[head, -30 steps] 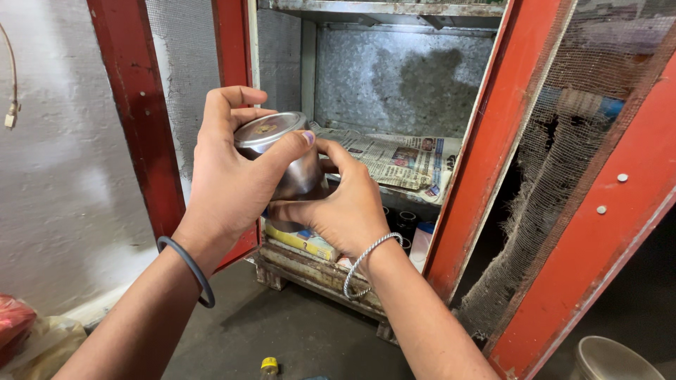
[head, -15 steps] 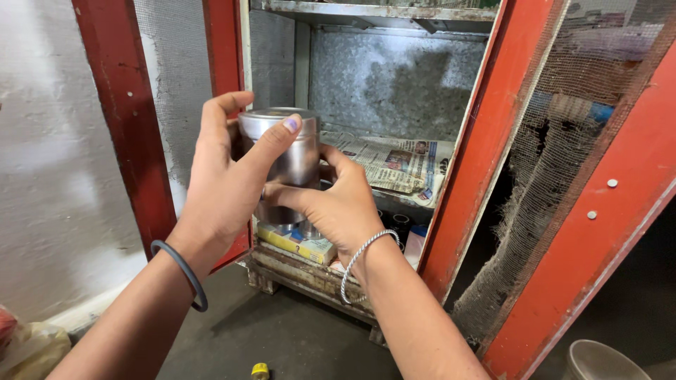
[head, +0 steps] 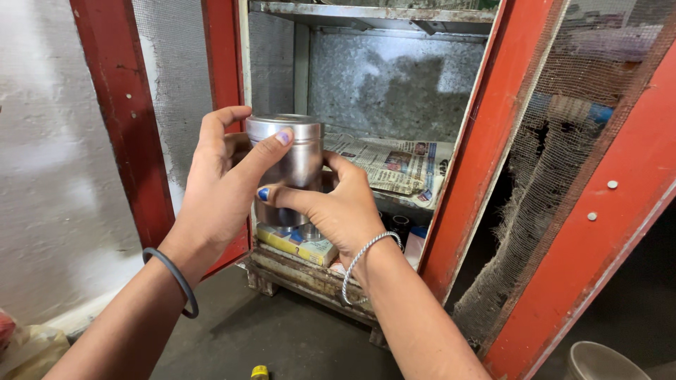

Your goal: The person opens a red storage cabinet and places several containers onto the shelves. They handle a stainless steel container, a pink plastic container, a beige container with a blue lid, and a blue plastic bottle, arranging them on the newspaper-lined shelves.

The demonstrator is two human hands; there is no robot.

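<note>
Steel tin [head: 287,158] upright btwn hands, left hand [head: 222,186] on lid, right hand [head: 338,211] under

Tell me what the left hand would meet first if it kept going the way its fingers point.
The left hand already wraps the steel tin; past it, likely the newspaper lining the cabinet shelf, though depth is unclear.

Flat rectangular carton [head: 299,243], yellow with blue edge, lies on lower cabinet shelf under the steel tin. Pale package [head: 415,246] with blue top right of it, partly hidden. No screens or signs.
</note>
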